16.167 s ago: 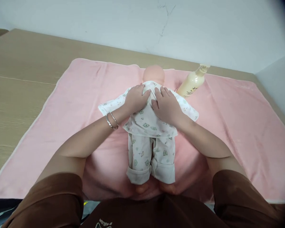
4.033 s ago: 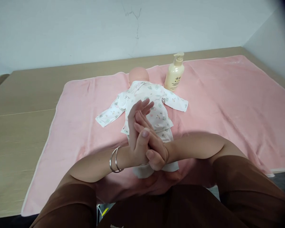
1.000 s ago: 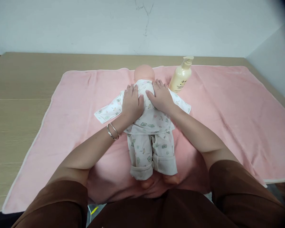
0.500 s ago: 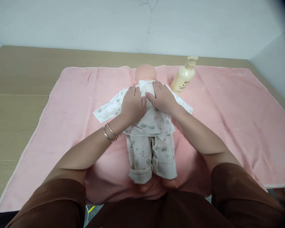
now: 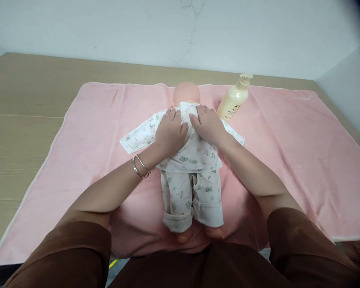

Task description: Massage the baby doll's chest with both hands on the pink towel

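A baby doll (image 5: 186,93) lies on a pink blanket, the smooth back of its head away from me and its feet toward me. It wears a white printed top (image 5: 195,158) and matching trousers (image 5: 180,196) with rolled cuffs. My left hand (image 5: 171,130) rests flat on the left side of the doll's upper back, fingers pointing away from me. On the right side, my right hand (image 5: 208,125) lies flat near the shoulder, its thumb angled inward. Neither hand grips anything. Two silver bangles (image 5: 141,166) circle my left wrist.
The pink blanket (image 5: 288,140) covers much of the wooden table (image 5: 24,100). A cream pump bottle (image 5: 234,97) is on the blanket right of the doll's head. Behind the table rises a pale, cracked wall (image 5: 138,32).
Both hands remain on the doll's upper back; the right fingers and thumb sit slightly farther apart from the left hand. The whole view has shifted a little.
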`<state>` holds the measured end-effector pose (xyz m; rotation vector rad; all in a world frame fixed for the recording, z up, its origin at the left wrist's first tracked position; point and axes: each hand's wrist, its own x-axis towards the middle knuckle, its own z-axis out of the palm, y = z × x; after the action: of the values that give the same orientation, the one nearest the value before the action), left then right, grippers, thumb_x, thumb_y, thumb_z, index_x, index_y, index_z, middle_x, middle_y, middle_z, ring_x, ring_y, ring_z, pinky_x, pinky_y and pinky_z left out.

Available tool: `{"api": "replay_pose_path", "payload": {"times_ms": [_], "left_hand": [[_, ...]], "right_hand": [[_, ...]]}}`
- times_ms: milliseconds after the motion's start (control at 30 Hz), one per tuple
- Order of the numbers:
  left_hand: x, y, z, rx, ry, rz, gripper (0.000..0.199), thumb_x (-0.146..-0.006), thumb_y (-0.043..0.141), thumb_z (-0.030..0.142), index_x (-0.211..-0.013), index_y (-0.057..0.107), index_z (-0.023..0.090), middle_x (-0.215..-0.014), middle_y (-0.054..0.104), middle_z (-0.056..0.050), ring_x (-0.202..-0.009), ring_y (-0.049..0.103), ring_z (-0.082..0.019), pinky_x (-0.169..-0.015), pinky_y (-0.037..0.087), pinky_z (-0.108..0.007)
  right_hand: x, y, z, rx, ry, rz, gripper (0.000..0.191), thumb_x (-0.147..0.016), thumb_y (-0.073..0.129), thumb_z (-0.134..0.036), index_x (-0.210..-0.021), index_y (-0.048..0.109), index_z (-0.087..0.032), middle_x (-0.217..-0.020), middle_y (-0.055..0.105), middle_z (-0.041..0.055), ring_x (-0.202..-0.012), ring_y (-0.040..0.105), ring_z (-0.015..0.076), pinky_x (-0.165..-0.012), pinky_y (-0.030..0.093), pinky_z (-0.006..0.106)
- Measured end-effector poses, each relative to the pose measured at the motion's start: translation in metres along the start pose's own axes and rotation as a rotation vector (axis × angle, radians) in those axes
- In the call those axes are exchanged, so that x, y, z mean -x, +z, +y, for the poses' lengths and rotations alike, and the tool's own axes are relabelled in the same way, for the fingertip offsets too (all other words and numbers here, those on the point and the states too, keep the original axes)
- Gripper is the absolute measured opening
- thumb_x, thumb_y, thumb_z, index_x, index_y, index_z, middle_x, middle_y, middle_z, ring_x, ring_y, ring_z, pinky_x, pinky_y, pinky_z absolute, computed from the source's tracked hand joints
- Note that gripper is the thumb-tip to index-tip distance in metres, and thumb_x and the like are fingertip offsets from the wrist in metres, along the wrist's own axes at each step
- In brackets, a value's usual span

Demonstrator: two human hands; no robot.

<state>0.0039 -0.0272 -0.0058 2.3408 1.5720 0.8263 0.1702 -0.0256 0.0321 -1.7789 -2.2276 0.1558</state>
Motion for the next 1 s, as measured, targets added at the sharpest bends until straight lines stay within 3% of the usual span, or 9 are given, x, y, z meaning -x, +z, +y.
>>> {"api": "replay_pose_path", "payload": {"times_ms": [100, 200, 267, 367, 567, 667, 800, 933, 1000], "left_hand": [[-0.017, -0.008, -0.012, 0.039, -0.061, -0.085, 0.055, -0.102, 0.043, 0.039, -0.139, 0.06, 0.001, -0.155, 0.057, -0.028, -0.153, 0.048, -0.039, -0.132, 0.035, -0.055], [-0.019, -0.007, -0.013, 0.033, -0.08, -0.061, 0.053, -0.102, 0.045, 0.039, -0.135, 0.062, 0.0, -0.149, 0.06, -0.03, -0.149, 0.052, -0.041, -0.13, 0.037, -0.055], [-0.009, -0.002, -0.006, 0.02, -0.037, 0.021, 0.057, -0.103, 0.044, 0.04, -0.141, 0.057, -0.001, -0.154, 0.056, -0.031, -0.152, 0.048, -0.043, -0.132, 0.033, -0.058], [0.007, 0.005, 0.003, 0.028, 0.038, 0.106, 0.059, -0.104, 0.041, 0.042, -0.146, 0.053, 0.002, -0.157, 0.054, -0.03, -0.155, 0.044, -0.042, -0.131, 0.032, -0.062], [0.009, 0.005, 0.004, -0.021, 0.061, 0.082, 0.058, -0.103, 0.041, 0.035, -0.146, 0.052, -0.002, -0.156, 0.054, -0.032, -0.154, 0.045, -0.043, -0.13, 0.034, -0.062], [0.014, 0.001, 0.013, -0.043, 0.055, 0.113, 0.054, -0.104, 0.039, 0.035, -0.145, 0.054, 0.002, -0.153, 0.058, -0.029, -0.151, 0.049, -0.043, -0.126, 0.04, -0.061], [0.02, -0.007, 0.025, -0.13, 0.055, 0.086, 0.045, -0.105, 0.038, 0.034, -0.129, 0.063, 0.006, -0.135, 0.066, -0.028, -0.133, 0.059, -0.043, -0.11, 0.052, -0.057], [0.001, -0.009, 0.007, -0.093, 0.007, 0.045, 0.04, -0.103, 0.045, 0.041, -0.115, 0.065, 0.009, -0.119, 0.068, -0.027, -0.121, 0.061, -0.045, -0.108, 0.05, -0.062], [-0.013, -0.005, -0.011, -0.037, -0.022, 0.02, 0.045, -0.104, 0.043, 0.045, -0.119, 0.065, 0.009, -0.124, 0.069, -0.025, -0.123, 0.061, -0.042, -0.113, 0.048, -0.061]], "right_hand": [[0.024, -0.001, -0.021, 0.153, -0.019, 0.029, 0.057, -0.107, 0.029, -0.03, -0.142, 0.055, 0.008, -0.145, 0.062, 0.0326, -0.139, 0.057, 0.0439, -0.118, 0.042, 0.056], [0.038, -0.005, -0.032, 0.224, -0.022, 0.019, 0.055, -0.106, 0.025, -0.025, -0.138, 0.057, 0.007, -0.13, 0.069, 0.0339, -0.123, 0.067, 0.044, -0.105, 0.05, 0.055], [0.032, -0.005, -0.027, 0.178, -0.013, 0.019, 0.054, -0.105, 0.027, -0.026, -0.134, 0.06, 0.005, -0.131, 0.069, 0.0325, -0.126, 0.066, 0.0432, -0.107, 0.05, 0.055], [0.012, 0.003, -0.01, 0.066, -0.023, 0.033, 0.055, -0.103, 0.033, -0.029, -0.142, 0.056, 0.003, -0.153, 0.058, 0.0295, -0.148, 0.052, 0.0404, -0.124, 0.04, 0.057], [0.003, 0.018, 0.003, -0.005, -0.026, 0.15, 0.06, -0.1, 0.039, -0.033, -0.147, 0.052, 0.001, -0.165, 0.045, 0.0274, -0.159, 0.036, 0.0408, -0.132, 0.024, 0.061], [0.002, 0.02, 0.007, -0.081, -0.083, 0.192, 0.054, -0.1, 0.04, -0.033, -0.143, 0.055, -0.006, -0.161, 0.053, 0.0234, -0.155, 0.043, 0.0361, -0.133, 0.026, 0.06], [-0.012, 0.02, 0.016, -0.217, -0.08, 0.139, 0.059, -0.105, 0.032, -0.039, -0.153, 0.046, -0.007, -0.161, 0.053, 0.0211, -0.151, 0.049, 0.0314, -0.129, 0.036, 0.054], [-0.009, 0.012, 0.009, -0.113, 0.029, 0.015, 0.069, -0.107, 0.032, -0.043, -0.158, 0.039, 0.003, -0.168, 0.039, 0.0287, -0.16, 0.036, 0.039, -0.131, 0.031, 0.059], [0.002, 0.007, -0.002, -0.013, 0.067, -0.01, 0.07, -0.108, 0.031, -0.043, -0.155, 0.043, 0.006, -0.162, 0.046, 0.0328, -0.154, 0.044, 0.0438, -0.126, 0.037, 0.061]]}}
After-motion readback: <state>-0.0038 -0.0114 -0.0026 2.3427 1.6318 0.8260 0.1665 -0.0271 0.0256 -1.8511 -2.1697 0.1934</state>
